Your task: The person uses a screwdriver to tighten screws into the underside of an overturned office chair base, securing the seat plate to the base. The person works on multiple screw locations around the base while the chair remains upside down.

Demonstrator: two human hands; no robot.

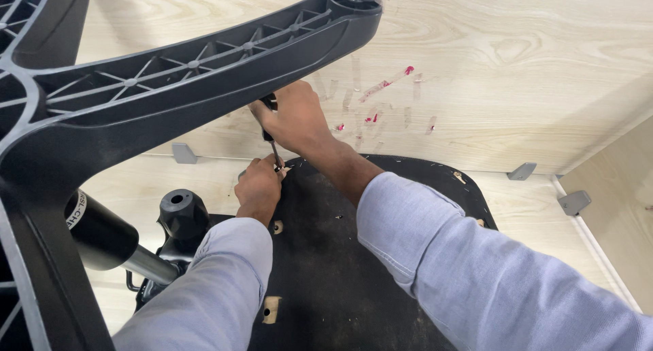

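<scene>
An upturned office chair lies in front of me, the black underside of its seat (340,269) facing up. My right hand (294,120) grips the dark handle of a screwdriver (273,147), whose metal shaft points down at the seat's far left edge. My left hand (258,186) is closed around the tip of the shaft, where it meets the seat; a screw there is too small to make out. Both arms wear light blue sleeves.
The black star base (170,79) of the chair arches over the left of the view, its gas cylinder (109,239) below and a black knob (181,211) beside it. Behind stands a light wood panel (510,65) with red marks and grey brackets (522,171).
</scene>
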